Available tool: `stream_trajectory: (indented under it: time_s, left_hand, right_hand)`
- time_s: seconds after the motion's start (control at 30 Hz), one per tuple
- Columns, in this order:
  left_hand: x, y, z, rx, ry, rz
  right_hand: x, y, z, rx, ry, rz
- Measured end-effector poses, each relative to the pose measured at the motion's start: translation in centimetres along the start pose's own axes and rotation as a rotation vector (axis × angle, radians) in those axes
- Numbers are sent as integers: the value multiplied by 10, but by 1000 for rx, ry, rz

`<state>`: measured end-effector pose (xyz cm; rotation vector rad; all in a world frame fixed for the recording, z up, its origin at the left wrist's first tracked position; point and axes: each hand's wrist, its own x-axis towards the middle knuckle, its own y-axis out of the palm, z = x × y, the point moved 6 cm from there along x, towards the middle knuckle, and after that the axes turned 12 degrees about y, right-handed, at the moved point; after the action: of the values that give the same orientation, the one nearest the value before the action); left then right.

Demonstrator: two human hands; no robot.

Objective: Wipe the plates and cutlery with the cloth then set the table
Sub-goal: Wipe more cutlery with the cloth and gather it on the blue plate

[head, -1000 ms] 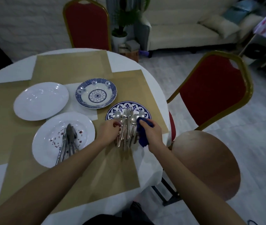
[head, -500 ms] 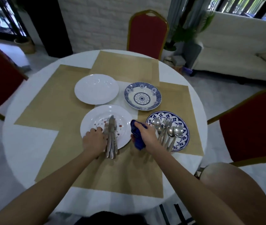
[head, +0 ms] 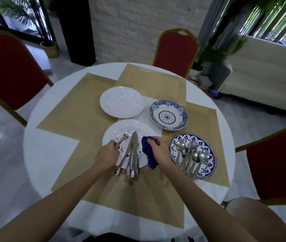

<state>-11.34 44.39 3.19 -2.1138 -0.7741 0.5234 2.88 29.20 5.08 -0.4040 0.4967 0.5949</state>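
My left hand (head: 107,155) grips the handle of a fork (head: 124,137) over a white plate with red specks (head: 117,130). Several knives (head: 132,154) lie on that plate, handles past its near rim. My right hand (head: 159,154) holds a crumpled dark blue cloth (head: 148,151) at the plate's right edge. To the right, a blue-patterned flat plate (head: 208,154) carries several spoons and forks (head: 190,156). A plain white plate (head: 122,102) and a blue-and-white bowl (head: 168,114) sit farther back.
The round table (head: 51,151) has a white cloth and tan placemats (head: 79,110). Red chairs stand at the left (head: 8,67), far side (head: 176,51) and right (head: 274,163). A white sofa (head: 264,75) is at the back right.
My left hand left the cutlery on the blue plate, moved to the speckled plate and picked up a fork. My right hand followed with the cloth. The view swung left.
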Motion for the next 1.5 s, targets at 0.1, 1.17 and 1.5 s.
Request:
stream_trajectory:
  time_s: [0.1, 1.17, 1.5]
  left_hand:
    - [-3, -10, -13, -122, 13, -34]
    - [-5, -6, -52, -1148, -27, 229]
    - [10, 0, -83, -1049, -111, -123]
  right_hand:
    - [-5, 8, 23, -152, -218, -31]
    - [9, -43, 51, 335, -93, -367]
    - [-16, -3, 25, 472, -61, -259]
